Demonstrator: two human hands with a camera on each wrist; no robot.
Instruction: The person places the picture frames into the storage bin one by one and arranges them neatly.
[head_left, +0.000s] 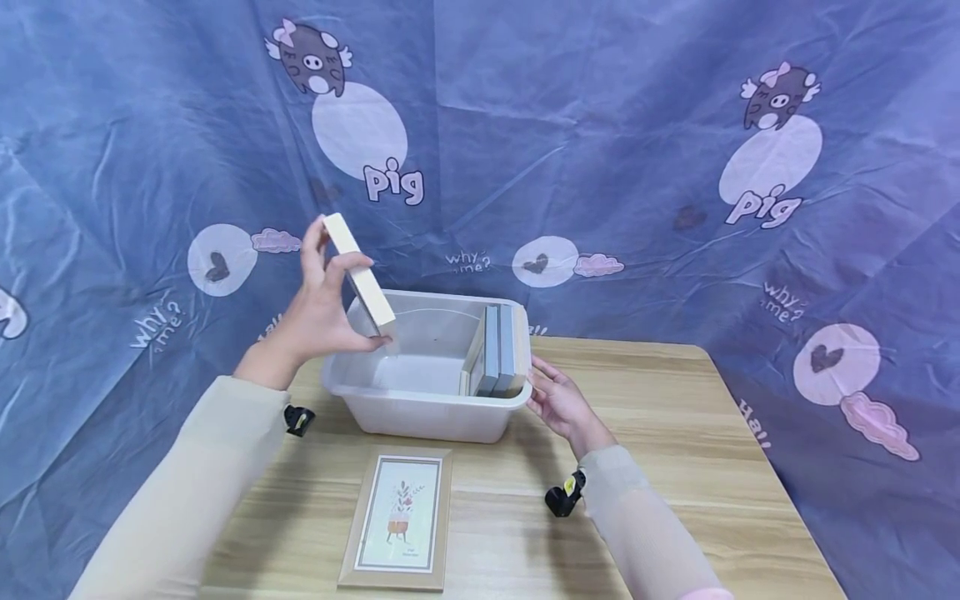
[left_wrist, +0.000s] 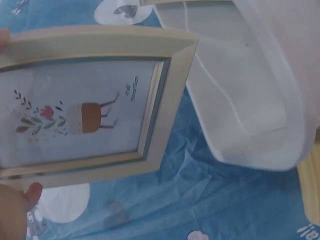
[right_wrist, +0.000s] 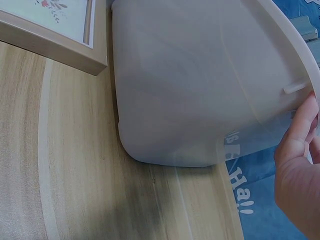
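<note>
My left hand grips a cream picture frame by its edges, tilted above the left end of a white plastic bin. In the left wrist view this picture frame shows a drawing of a plant in a legged pot. At the bin's right end, my right hand holds the rim; in the right wrist view its fingers curl at that rim, with the tips partly hidden. Inside the bin, several frames stand on edge against the right wall, some of them blue-grey.
A wood-coloured picture frame lies face up on the wooden table in front of the bin. Behind the table hangs a blue patterned cloth. Black wrist cameras sit below both wrists.
</note>
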